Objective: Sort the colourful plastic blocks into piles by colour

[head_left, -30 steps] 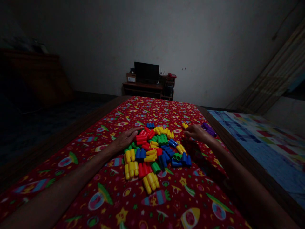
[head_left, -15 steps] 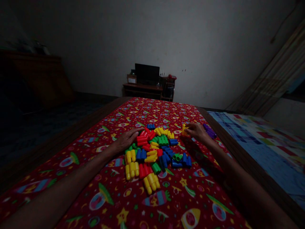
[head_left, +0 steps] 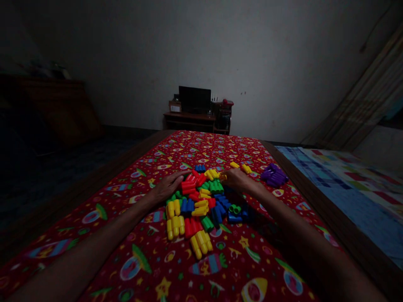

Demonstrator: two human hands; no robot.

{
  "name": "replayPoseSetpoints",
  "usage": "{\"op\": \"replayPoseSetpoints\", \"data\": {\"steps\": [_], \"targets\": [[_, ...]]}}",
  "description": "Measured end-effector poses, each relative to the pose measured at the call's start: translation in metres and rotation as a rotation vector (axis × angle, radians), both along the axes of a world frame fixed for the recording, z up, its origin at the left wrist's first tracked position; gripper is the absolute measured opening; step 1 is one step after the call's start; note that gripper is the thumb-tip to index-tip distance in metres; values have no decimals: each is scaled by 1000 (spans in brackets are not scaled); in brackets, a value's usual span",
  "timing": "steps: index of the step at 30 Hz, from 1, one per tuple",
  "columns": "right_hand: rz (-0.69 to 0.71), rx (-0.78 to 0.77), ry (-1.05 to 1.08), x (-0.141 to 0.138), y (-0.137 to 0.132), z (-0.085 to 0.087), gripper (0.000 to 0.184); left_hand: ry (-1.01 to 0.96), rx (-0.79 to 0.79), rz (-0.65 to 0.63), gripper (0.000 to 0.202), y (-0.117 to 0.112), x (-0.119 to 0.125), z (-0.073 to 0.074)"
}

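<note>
A pile of plastic toy blocks, each shaped like joined tubes, lies on a red patterned cloth (head_left: 138, 251). My left hand (head_left: 168, 186) rests at the pile's left edge, fingers stretched out beside the red blocks (head_left: 189, 187). At the far right of the pile, my right hand (head_left: 237, 180) has its fingertips on a yellow block (head_left: 223, 178), which they partly hide. Other yellow blocks (head_left: 212, 174) and green blocks (head_left: 216, 186) lie close by. Beyond that hand, two yellow blocks (head_left: 246, 169) lie apart from the pile, left of a purple group of blocks (head_left: 273, 175).
The cloth covers a long surface with dark edges. To its right is a bed (head_left: 340, 188) with a checked cover. A desk with a monitor (head_left: 194, 99) stands against the far wall, and a wooden cabinet (head_left: 59, 109) at the left. The room is dim.
My right hand has let go of a yellow block near the purple ones and moved left to another yellow block at the pile. My left hand has stayed nearly in place.
</note>
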State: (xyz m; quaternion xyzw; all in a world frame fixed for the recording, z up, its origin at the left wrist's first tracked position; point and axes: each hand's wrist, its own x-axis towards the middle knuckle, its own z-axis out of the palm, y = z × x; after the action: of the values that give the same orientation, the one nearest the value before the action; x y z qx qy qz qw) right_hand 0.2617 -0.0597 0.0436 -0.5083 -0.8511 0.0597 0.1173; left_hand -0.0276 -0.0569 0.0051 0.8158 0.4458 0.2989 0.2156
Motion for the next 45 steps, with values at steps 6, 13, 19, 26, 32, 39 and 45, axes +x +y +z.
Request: {"op": "replayPoseSetpoints", "data": {"steps": [6,13,19,26,32,39,45], "targets": [[-52,-50,-30,5,20,4,20,-16,-2,-8,70,2,-2,-2],[-277,298,83,50,38,-3,43,0,-18,0,69,2,-1,-2],[88,129,148,8,29,-11,43,-6,2,-8,69,8,-4,-10],[114,39,28,3,28,-20,38,3,-7,-8,70,6,-4,-8],[-86,433,160,34,39,-24,47,-2,-9,-5,69,4,-3,-7],[270,193,279,-26,20,-23,36,-10,18,-14,68,8,-4,-9],[197,45,353,-34,17,-21,23,-21,9,-20,65,7,-5,-11]]}}
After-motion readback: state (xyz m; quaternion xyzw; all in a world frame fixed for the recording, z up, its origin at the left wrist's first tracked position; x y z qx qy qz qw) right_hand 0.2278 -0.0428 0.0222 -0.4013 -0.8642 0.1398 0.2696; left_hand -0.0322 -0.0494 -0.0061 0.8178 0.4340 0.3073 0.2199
